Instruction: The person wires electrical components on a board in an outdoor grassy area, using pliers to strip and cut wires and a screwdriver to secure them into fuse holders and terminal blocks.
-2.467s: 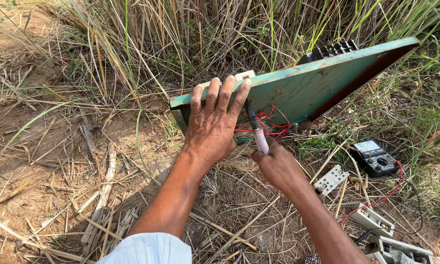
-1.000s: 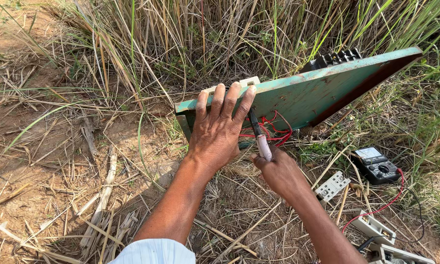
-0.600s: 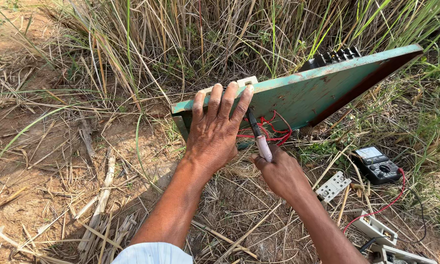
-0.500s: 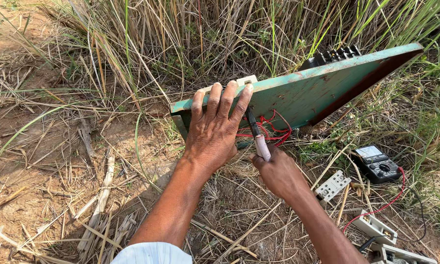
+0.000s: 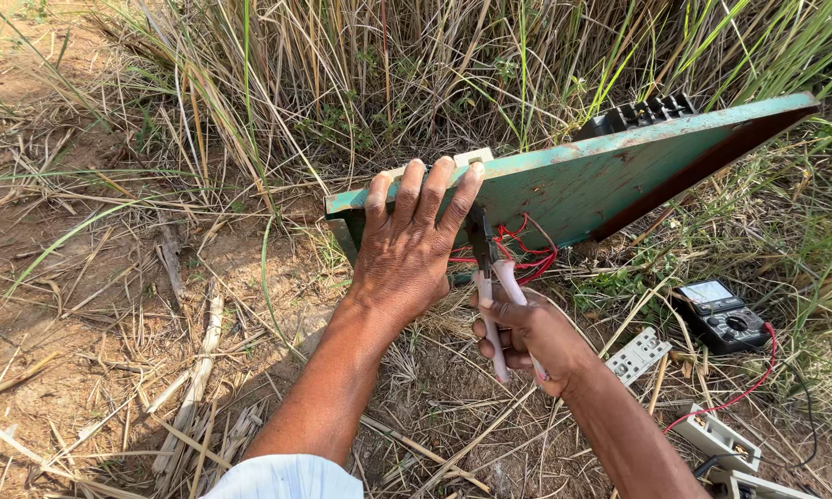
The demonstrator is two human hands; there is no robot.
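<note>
Left hand [image 5: 407,254] spread flat, bracing tilted green panel [image 5: 610,176] amid tall grass; right hand [image 5: 527,337] clenched on pink-handled pliers [image 5: 490,277] at red wires [image 5: 525,251]. Multimeter [image 5: 723,316], white sockets [image 5: 636,356] lying right.

panel [image 5: 601,180] showing faded green (rust-brown underside) | wires [image 5: 527,254] glowing red | pliers [image 5: 495,305] showing pale pink grips | multimeter [image 5: 723,316] looking black
</note>
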